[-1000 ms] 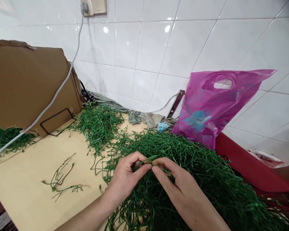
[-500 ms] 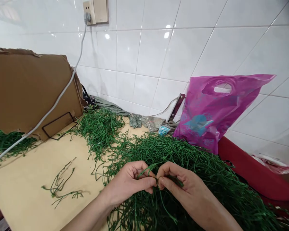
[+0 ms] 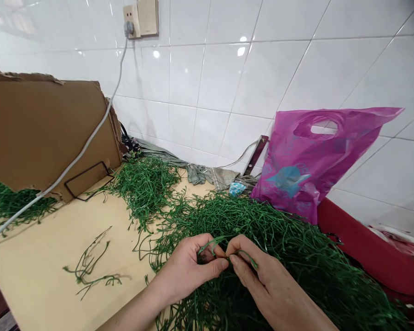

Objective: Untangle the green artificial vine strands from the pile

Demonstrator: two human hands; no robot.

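My left hand (image 3: pixel 196 263) and my right hand (image 3: pixel 258 271) meet fingertip to fingertip over a large pile of thin green stems (image 3: pixel 241 214). Both pinch a green stem (image 3: pixel 214 242); one part arches over the left fingers and another end pokes out above the right thumb. The exact spot where the fingertips press on it is hidden. To the left, a few loose stems (image 3: pixel 86 266) lie apart on the pale tabletop (image 3: pixel 48 285). A smaller heap of stems (image 3: pixel 146 188) sits farther back.
A cardboard sheet (image 3: pixel 48 128) stands at the left, a grey cable (image 3: pixel 86 145) crossing before it and a black wire frame (image 3: pixel 89 179) at its foot. A purple plastic bag (image 3: pixel 307 161) leans at the right, beside a red object (image 3: pixel 362 257). Tiled wall (image 3: pixel 221 78) rises behind.
The scene has shifted slightly to the right in view. Both hands still pinch the stem; a stem end now shows above my right thumb, and the strand hanging below the fingers is gone from sight.
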